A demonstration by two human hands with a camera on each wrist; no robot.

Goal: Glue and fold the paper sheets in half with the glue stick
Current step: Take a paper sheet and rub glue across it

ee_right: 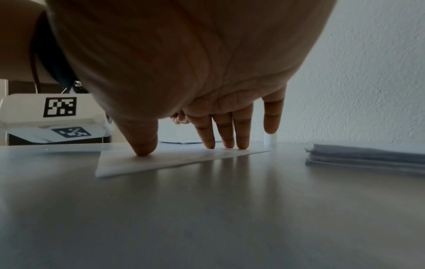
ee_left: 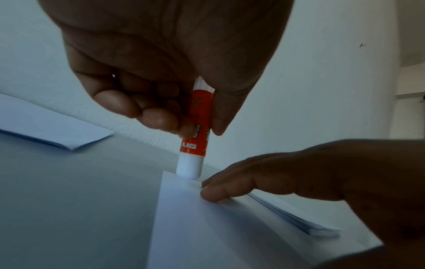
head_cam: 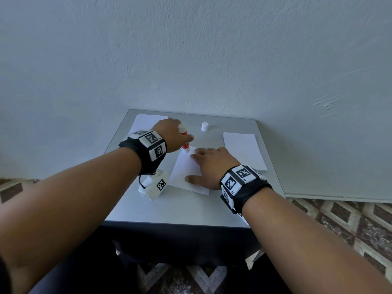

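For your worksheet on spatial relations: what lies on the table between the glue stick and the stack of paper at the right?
In the head view, the right hand lies there, pressing the sheet between the glue stick and the stack.

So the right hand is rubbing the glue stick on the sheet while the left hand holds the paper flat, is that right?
The hands are swapped. The left hand grips the glue stick, tip on the sheet's far corner, as the left wrist view shows. The right hand holds the paper flat.
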